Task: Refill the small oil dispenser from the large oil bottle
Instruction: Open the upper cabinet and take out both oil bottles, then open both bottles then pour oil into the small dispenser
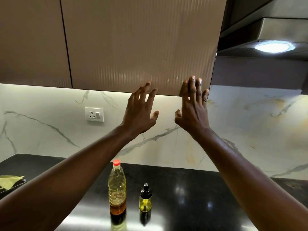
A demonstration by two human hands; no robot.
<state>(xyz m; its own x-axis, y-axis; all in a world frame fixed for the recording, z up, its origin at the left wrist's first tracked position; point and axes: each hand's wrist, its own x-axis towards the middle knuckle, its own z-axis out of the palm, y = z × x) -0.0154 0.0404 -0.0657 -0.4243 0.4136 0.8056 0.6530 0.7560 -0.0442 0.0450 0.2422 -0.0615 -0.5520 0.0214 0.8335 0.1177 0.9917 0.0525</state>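
The large oil bottle (117,189), clear plastic with a red cap and a low level of oil, stands upright on the black counter (191,194). Just right of it stands the small oil dispenser (145,198), a clear bottle with a black spray top and a little yellow oil. Both my hands are raised well above them at the wall cabinet door (141,47). My left hand (141,109) has its fingers spread near the door's lower edge. My right hand (193,107) lies flat with fingertips on the door's lower right corner. Neither hand holds anything.
A wall socket (94,114) sits on the marble backsplash. A tray with green leaves (10,182) lies at the counter's left edge. A range hood with a lit lamp (273,46) hangs at the upper right. Another cabinet door (31,40) is on the left.
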